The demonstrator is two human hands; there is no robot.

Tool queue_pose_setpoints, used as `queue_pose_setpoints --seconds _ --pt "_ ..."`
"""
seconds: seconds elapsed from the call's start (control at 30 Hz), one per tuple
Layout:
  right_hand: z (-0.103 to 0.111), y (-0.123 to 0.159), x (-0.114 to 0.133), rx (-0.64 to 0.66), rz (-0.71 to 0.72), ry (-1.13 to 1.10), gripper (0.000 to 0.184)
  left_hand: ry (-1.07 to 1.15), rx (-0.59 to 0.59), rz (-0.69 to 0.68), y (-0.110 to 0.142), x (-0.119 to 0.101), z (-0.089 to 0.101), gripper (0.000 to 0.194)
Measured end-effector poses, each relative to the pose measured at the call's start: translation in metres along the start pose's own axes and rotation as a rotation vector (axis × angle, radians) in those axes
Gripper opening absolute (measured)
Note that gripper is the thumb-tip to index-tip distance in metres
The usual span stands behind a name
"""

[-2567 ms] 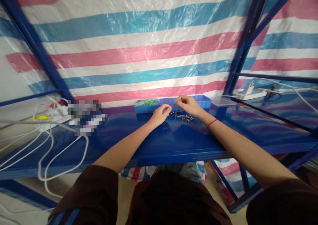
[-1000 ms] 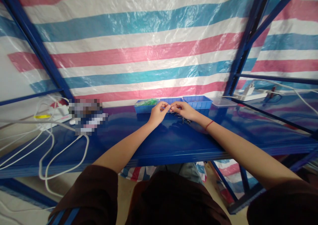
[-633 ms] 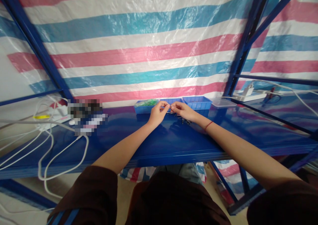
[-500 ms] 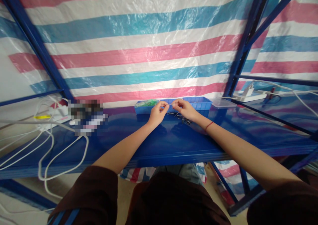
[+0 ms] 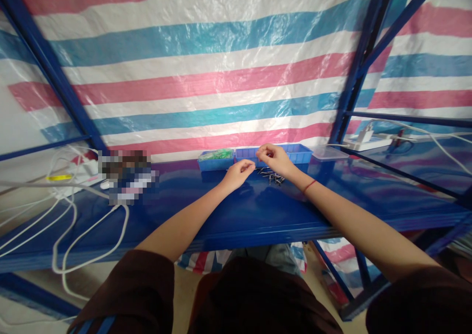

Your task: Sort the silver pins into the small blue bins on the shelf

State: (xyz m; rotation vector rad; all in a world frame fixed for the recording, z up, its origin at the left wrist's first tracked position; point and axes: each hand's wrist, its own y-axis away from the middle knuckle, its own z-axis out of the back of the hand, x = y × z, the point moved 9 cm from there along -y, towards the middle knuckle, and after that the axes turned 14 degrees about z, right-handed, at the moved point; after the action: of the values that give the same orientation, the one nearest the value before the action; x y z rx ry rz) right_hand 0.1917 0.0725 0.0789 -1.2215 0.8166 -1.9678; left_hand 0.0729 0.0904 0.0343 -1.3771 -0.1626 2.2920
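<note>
Our left hand (image 5: 238, 174) and right hand (image 5: 277, 160) are apart with curled fingers; we cannot tell if either grips anything. Thin metal pieces (image 5: 276, 179) lie piled on the blue table (image 5: 258, 213), so handling them calls for fine pinching.

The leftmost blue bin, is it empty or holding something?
Holding something: the leftmost blue bin has green items up at its rim; how deep they go, I cannot tell.

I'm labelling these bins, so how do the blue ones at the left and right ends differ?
The left bin holds a heap of green plastic, while the right bin shows much of its bare inner wall. The left bin is mostly in view, while the right bin is partly hidden behind the right hand. Both are blue and open-topped.
</note>
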Motion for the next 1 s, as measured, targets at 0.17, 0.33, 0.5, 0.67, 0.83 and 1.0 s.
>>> queue_pose_setpoints --seconds 0.17,0.33,0.5,0.67,0.83,1.0 --pt "0.068 -0.001 -0.011 -0.233 0.049 0.385 0.019 -0.06 0.001 0.078 0.002 0.008 -0.002 0.03" --pt "0.092 0.003 -0.046 0.129 -0.017 0.822 0.032 -0.106 0.046 0.085 0.003 0.009 -0.005 0.025" --pt "0.072 0.002 -0.043 0.39 -0.018 0.741 0.028 -0.089 0.069 0.08 0.002 0.008 -0.006 0.026" --pt "0.031 0.028 -0.047 0.773 -0.144 0.404 0.05 -0.093 0.082 0.099 0.005 0.007 -0.009 0.028" --pt "0.019 0.036 -0.06 0.784 -0.172 0.326 0.043 -0.16 -0.035 0.063 0.002 0.0 0.004 0.023" --pt "0.0 0.029 -0.054 0.753 -0.087 0.454 0.024 -0.473 -0.233 0.003 -0.004 -0.005 0.041 0.025"
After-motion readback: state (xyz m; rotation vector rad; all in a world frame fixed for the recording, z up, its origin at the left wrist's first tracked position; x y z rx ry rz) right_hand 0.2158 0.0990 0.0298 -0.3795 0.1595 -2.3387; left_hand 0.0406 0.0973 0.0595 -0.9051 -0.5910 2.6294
